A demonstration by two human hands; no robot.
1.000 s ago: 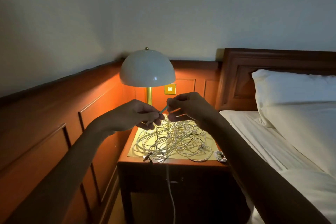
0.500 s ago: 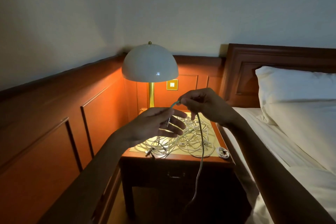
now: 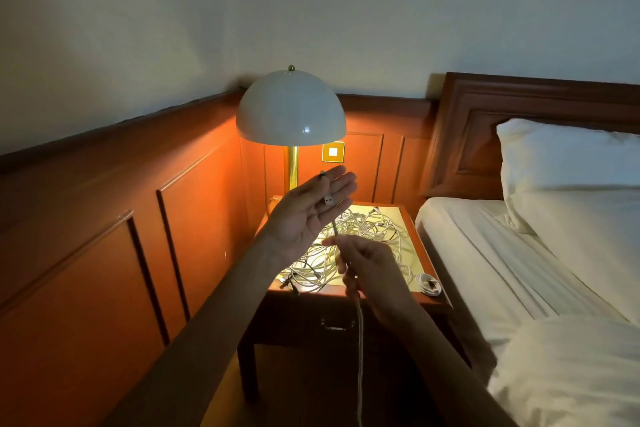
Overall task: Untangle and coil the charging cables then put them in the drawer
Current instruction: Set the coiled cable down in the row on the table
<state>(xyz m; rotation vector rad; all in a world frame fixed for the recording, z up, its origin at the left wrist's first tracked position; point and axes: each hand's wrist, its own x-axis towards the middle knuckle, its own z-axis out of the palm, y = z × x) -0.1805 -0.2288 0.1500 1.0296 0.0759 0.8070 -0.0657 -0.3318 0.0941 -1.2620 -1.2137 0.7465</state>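
one cable held up over the pile

the right hand (image 3: 367,270) pinches the cable (image 3: 360,340), which hangs down below the grip. just above, the left hand (image 3: 311,215) is flat and open with the plug (image 3: 328,200) on it. behind, the tangled cables (image 3: 363,239) lie on the counter (image 3: 420,243).
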